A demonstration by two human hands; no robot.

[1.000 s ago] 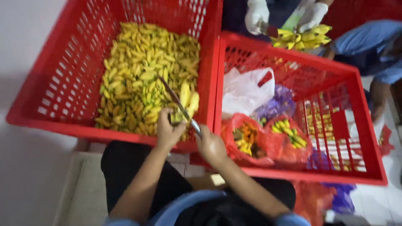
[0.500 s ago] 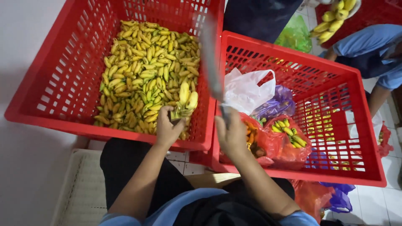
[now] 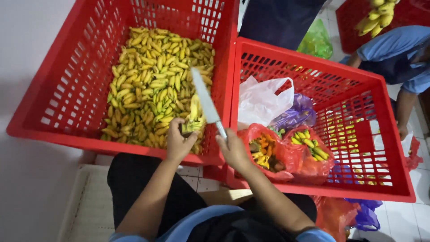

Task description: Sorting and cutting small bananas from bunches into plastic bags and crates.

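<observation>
Near the lower middle of the frame, a small bunch of yellow-green bananas (image 3: pixel 193 120) is gripped by the left hand (image 3: pixel 178 142), whose fingers are curled closed around the stem end; the bunch is held just above the near wall of the large red slatted plastic crate (image 3: pixel 53 96) at the upper left of the frame. A long knife with a pale steel blade (image 3: pixel 207 104) is held by the right hand (image 3: pixel 233 150), which is closed tight around the handle, and the blade is raised, slanting up and to the left above the bunch, with its tip over the loose heap of small yellow bananas (image 3: pixel 148 85) by which the crate floor is covered. A second red slatted plastic crate (image 3: pixel 380 112) is set just beside the first, to the right of centre. Within it, a crumpled white plastic bag (image 3: pixel 262 101), a purple plastic bag (image 3: pixel 295 114) and two red plastic bags (image 3: pixel 291 154) holding small bananas are seen, the red bags lying just beside the right hand. At the upper right, a sleeve of blue cloth (image 3: pixel 394 45) belonging to another person is visible.
</observation>
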